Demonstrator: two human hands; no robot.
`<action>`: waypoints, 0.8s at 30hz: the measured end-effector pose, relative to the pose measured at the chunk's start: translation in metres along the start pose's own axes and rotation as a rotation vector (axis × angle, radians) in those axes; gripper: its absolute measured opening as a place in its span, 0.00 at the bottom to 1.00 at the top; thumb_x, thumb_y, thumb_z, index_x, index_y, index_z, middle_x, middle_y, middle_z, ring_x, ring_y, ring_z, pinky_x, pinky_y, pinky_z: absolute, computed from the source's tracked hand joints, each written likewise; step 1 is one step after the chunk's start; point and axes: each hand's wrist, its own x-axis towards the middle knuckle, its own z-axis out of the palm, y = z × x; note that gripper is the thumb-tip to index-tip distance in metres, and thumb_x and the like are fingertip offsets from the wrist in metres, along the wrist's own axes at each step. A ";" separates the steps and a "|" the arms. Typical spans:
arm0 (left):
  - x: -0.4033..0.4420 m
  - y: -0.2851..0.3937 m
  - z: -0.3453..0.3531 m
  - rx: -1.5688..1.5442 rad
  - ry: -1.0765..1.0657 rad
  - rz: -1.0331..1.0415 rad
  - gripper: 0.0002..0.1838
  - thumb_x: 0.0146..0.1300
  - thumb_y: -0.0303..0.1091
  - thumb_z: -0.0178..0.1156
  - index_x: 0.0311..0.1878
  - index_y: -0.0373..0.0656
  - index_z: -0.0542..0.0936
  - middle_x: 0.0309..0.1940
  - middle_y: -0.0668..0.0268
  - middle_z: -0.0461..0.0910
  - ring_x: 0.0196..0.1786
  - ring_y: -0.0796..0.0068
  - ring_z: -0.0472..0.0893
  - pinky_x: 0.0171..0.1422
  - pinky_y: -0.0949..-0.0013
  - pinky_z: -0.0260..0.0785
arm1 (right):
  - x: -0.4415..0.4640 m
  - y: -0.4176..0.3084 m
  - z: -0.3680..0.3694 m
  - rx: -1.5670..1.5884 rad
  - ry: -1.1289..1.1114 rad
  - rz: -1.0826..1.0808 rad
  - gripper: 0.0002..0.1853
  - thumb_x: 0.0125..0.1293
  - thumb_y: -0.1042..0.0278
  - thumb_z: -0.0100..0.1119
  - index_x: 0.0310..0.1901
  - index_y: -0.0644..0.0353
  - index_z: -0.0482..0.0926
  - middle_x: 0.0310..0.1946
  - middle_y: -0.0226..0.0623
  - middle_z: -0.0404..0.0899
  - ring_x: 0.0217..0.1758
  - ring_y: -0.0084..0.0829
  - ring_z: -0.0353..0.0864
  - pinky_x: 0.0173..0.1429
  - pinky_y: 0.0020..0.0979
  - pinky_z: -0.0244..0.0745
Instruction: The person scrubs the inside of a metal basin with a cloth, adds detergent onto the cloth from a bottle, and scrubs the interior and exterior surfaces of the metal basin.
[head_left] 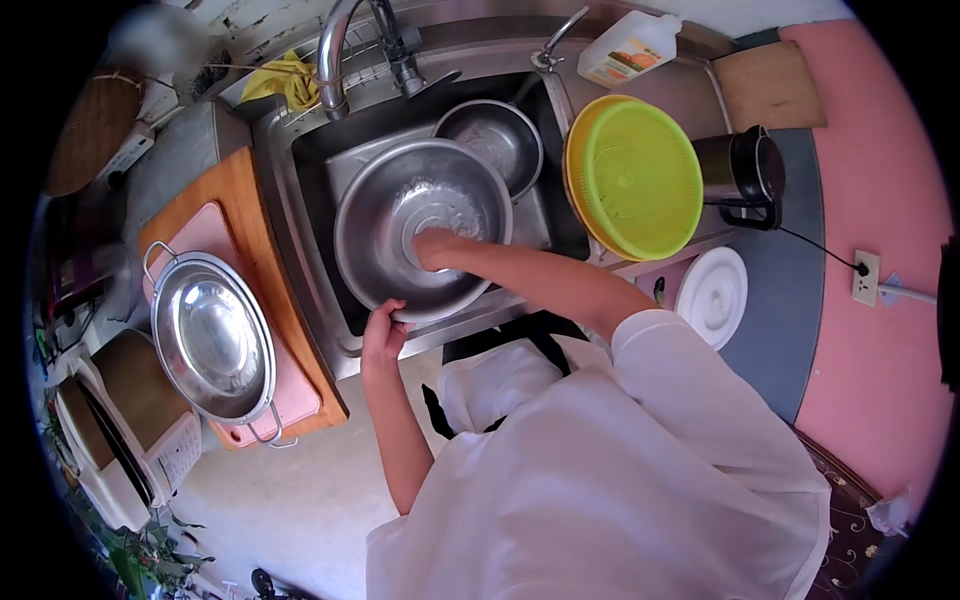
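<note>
A large steel basin [375, 215] rests in the sink [345, 165], tilted a little, with some water at its bottom. My left hand [384, 330] grips the basin's near rim, fingers bent over the edge. Down inside the basin is my right hand [434, 248], reaching to the wet bottom; its fingers are hidden, so what they hold, if anything, does not show. Behind the basin, a smaller steel pan [515, 150] sits in the sink. The faucet [332, 75] stands above the sink's back left part.
A two-handled steel pot [213, 335] stands on a pink cutting board [295, 385] at left. Right of the sink are a green colander [640, 180], a black kettle [740, 170], a white lid [712, 298] and a plastic bottle [630, 50]. A yellow cloth [285, 80] hangs behind.
</note>
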 end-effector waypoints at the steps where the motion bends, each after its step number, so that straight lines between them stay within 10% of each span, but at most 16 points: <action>1: -0.003 -0.002 0.009 -0.036 0.017 -0.022 0.05 0.55 0.22 0.51 0.35 0.33 0.71 0.30 0.60 0.76 0.31 0.67 0.80 0.41 0.67 0.79 | -0.003 -0.002 -0.007 -0.021 0.004 0.011 0.14 0.50 0.78 0.54 0.41 0.64 0.77 0.39 0.46 0.79 0.43 0.40 0.80 0.43 0.36 0.75; 10: -0.009 0.024 0.005 0.419 0.119 0.222 0.14 0.54 0.22 0.51 0.46 0.31 0.68 0.38 0.57 0.76 0.37 0.67 0.80 0.38 0.70 0.78 | -0.098 0.003 -0.072 1.159 0.348 -0.304 0.08 0.53 0.76 0.49 0.35 0.55 0.76 0.31 0.29 0.76 0.31 0.19 0.74 0.29 0.24 0.70; 13: -0.025 0.042 0.022 0.741 0.203 0.470 0.35 0.57 0.23 0.51 0.68 0.39 0.51 0.54 0.53 0.72 0.51 0.59 0.77 0.53 0.68 0.69 | -0.108 0.042 -0.051 1.506 0.385 -0.150 0.06 0.57 0.73 0.49 0.34 0.55 0.75 0.28 0.27 0.73 0.26 0.17 0.69 0.24 0.22 0.65; 21: -0.064 0.049 0.065 1.506 0.446 1.236 0.44 0.51 0.17 0.49 0.71 0.47 0.41 0.67 0.43 0.50 0.55 0.38 0.69 0.56 0.52 0.66 | -0.090 0.106 0.025 2.092 0.452 0.292 0.03 0.57 0.69 0.52 0.30 0.57 0.72 0.18 0.31 0.67 0.14 0.21 0.64 0.15 0.23 0.57; 24: -0.096 0.043 0.095 1.685 0.487 1.025 0.47 0.47 0.14 0.49 0.71 0.52 0.43 0.68 0.44 0.47 0.54 0.38 0.69 0.51 0.49 0.69 | -0.078 0.109 0.042 2.005 0.498 0.327 0.04 0.56 0.69 0.56 0.32 0.58 0.73 0.19 0.32 0.68 0.14 0.22 0.64 0.15 0.22 0.57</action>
